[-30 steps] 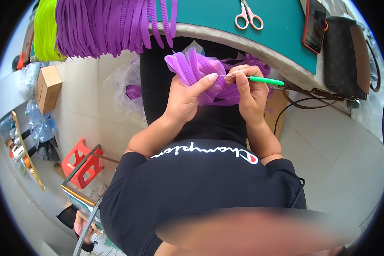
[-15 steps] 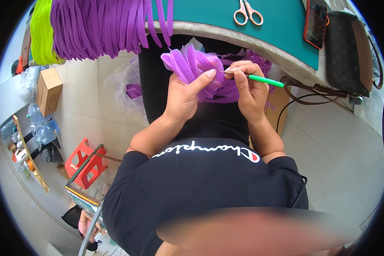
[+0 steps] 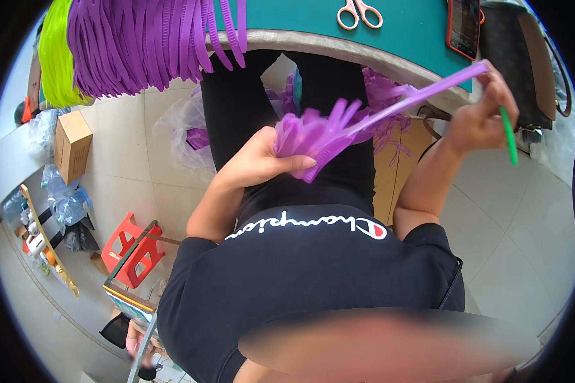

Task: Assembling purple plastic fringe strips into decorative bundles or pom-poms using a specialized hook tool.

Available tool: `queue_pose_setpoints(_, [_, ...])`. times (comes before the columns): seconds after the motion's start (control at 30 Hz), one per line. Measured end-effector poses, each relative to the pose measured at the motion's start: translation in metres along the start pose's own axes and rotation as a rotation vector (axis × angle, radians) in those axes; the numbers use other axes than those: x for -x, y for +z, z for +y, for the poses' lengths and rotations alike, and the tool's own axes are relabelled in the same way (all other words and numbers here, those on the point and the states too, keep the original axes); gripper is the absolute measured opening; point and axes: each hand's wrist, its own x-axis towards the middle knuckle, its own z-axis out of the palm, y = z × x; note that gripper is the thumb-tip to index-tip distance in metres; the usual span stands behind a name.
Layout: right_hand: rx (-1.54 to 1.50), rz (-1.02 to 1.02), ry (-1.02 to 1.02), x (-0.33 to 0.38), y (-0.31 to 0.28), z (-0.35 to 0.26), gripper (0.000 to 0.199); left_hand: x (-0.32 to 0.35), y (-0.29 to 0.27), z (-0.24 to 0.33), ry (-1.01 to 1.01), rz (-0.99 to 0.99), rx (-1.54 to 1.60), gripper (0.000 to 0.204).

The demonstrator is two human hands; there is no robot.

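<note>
L hand point(image 3: 262, 161): fingers closed on purple bunch point(image 3: 303, 137). R hand point(image 3: 482, 121): fingers pinch strip point(image 3: 421, 93), stretched betw. both hands; green tool point(image 3: 509, 135) beside them. Step's prob. drawing strip out; next needs firm L hold, steady R pull.

We have a bunch point(image 3: 310, 137) of soft purple strips, gathered and fanned out, pinched under the thumb of our left hand point(image 3: 259, 156). One strip point(image 3: 421, 96) runs straight from it, slanting up to our right hand point(image 3: 480, 120). Our green tool point(image 3: 509, 135) juts down past that hand's right side, partly hidden in its grip.
</note>
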Motion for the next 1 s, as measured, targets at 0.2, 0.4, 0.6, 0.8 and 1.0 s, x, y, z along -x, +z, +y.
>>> queue_pose_setpoints(0.2, [-0.467, -0.743, 0.535, -0.003, 0.002, -0.020, 0.017, -0.005, 0.018, 0.011, 0.217, 0.141, 0.085, 0.024])
queue_pose_setpoints(0.4, [-0.405, -0.738, 0.101, 0.061, 0.031, -0.080, 0.011, -0.027, 0.036, 0.015, 0.228, 0.479, 0.484, 0.017])
queue_pose_setpoints(0.6, [-0.236, -0.669, -0.083, 0.079, 0.035, -0.088, 0.025, -0.033, 0.038, 0.006, 0.357, 0.548, 0.512, 0.010])
queue_pose_setpoints(0.8, [-0.165, -0.687, -0.152, 0.081, 0.034, -0.088, 0.028, -0.035, 0.040, 0.007, 0.400, 0.550, 0.477, 0.009])
queue_pose_setpoints(1.0, [-0.083, -0.679, -0.185, 0.083, 0.032, -0.089, 0.031, -0.037, 0.040, 0.007, 0.414, 0.550, 0.495, 0.008])
